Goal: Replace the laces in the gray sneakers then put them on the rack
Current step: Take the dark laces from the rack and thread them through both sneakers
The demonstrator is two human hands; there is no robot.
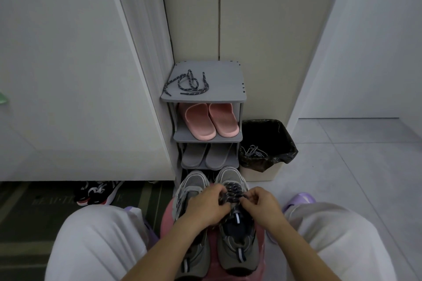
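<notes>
The left hand (205, 206) and right hand (262, 204) meet over the right sneaker (237, 248), fingers curled, each pinching the dark lace (231, 191) threaded across its front. The fingers hide where the lace ends run. The left forearm covers much of the left sneaker (194, 183), so I cannot tell if that one is laced.

Both gray sneakers, two in all, sit under the hands on a pink stool (167, 219) between the person's knees.

Beyond the hands stands the rack (219, 80). One spare lace (190, 81) lies on top, with two pink slippers (211, 121) and two gray slippers (206, 155) on the shelves below. Its lowest shelf is hidden behind the sneaker toes.

Right of the rack, a lined bin (283, 134) holds a tangle of pale laces (253, 151). The pale tiled floor (342, 166) spreads to the right, and a dark mat (34, 212) lies to the left.
</notes>
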